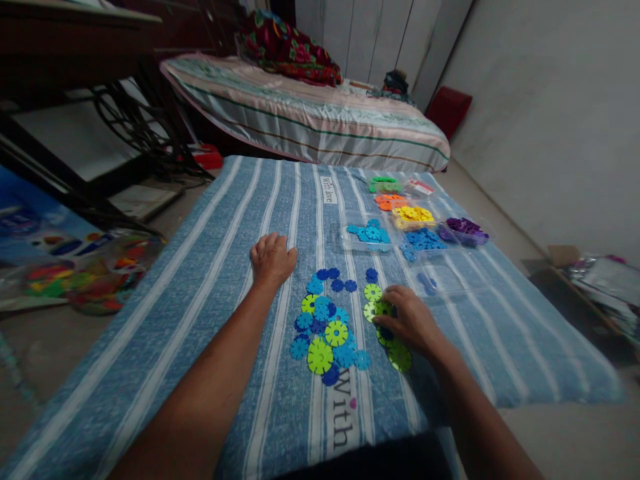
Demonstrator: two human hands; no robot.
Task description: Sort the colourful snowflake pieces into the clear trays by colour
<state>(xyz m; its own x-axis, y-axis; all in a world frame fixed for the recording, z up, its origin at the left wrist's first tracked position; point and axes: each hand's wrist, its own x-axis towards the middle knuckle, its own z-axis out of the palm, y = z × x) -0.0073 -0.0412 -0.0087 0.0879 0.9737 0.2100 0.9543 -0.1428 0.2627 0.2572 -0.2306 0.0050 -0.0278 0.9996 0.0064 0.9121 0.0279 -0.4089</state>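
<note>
A pile of flat plastic snowflake discs, blue, light blue and lime green, lies on a blue striped cloth. My right hand rests at the pile's right side, fingers curled onto a lime green disc, with more green discs under and beside it. My left hand lies knuckles up on the cloth to the upper left of the pile, fingers curled under, touching no disc.
Clear trays of sorted discs stand further back: light blue, blue, yellow, orange, green, purple. A bed stands behind, a bag of coloured pieces at the left.
</note>
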